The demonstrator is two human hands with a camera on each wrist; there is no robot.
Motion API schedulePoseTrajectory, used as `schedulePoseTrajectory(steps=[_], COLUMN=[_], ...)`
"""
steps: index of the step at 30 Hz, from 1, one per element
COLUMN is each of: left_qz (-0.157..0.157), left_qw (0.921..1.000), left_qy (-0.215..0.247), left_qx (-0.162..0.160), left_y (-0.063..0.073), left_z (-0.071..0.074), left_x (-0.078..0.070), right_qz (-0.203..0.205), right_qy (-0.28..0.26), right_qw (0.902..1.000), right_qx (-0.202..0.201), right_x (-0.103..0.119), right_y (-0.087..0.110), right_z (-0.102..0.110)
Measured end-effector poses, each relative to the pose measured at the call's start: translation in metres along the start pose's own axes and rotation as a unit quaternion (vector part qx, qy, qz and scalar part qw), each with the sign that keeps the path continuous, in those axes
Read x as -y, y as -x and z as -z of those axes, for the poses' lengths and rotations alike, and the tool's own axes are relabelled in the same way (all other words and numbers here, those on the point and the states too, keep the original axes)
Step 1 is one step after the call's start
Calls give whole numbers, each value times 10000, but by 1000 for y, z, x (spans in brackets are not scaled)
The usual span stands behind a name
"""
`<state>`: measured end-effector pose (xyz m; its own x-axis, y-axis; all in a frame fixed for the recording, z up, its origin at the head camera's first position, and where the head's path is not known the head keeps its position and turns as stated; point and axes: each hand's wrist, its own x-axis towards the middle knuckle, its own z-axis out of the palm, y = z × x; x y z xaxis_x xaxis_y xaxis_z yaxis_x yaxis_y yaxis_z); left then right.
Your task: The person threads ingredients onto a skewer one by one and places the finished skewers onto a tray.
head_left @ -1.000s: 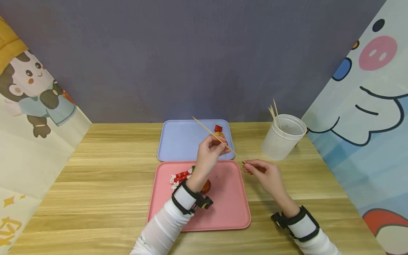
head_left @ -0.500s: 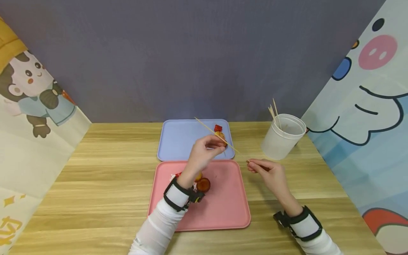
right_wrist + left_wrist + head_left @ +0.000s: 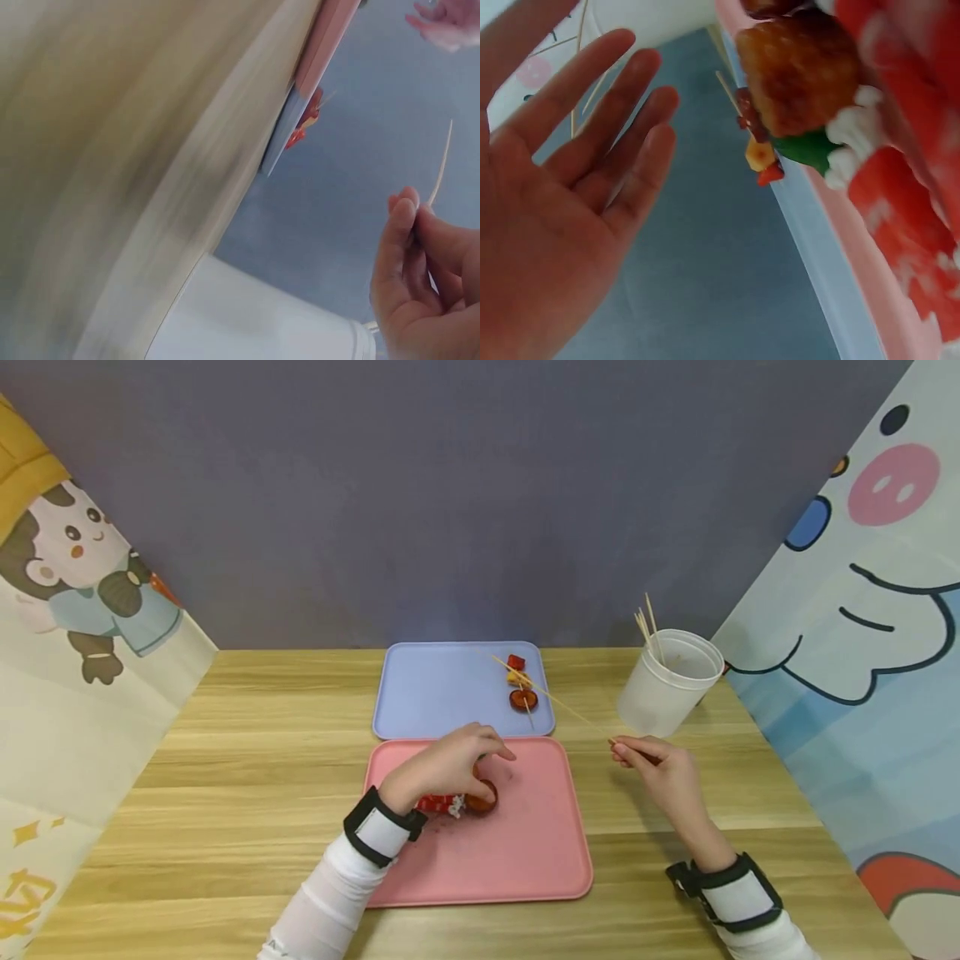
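Several sticks in a tub, right grip pinched on a skewer, left grip apart

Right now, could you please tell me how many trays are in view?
2: the blue tray lies farther back, and the pink tray lies nearer, with the left hand above it. No other tray shows.

A grey wall backs a wood-grain table between cartoon panels.
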<state>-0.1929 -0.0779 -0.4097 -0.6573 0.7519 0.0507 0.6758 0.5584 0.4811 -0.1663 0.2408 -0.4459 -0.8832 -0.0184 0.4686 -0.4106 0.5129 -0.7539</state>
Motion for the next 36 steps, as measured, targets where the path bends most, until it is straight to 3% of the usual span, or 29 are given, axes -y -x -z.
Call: schedulePoseTrajectory(steps=[9,17,36], left_qz=[47,-37,290], left_qw=[9957,9915,9941], left_qy=[-678,-1031,-701], left_qx=[632,799,780], left_y=[11,13,9], left_z=[-7,-13,-17], left_x=[3,5,6], right_qz=[-131,-18,-117], right_qy=[691,1148,1668], right_qw=[9975,9932,9857], right_qx=[-105,-196,-215], right_x=[-6,-6,-7], right_y=[0,-2,-1], right_z=[14,21,32])
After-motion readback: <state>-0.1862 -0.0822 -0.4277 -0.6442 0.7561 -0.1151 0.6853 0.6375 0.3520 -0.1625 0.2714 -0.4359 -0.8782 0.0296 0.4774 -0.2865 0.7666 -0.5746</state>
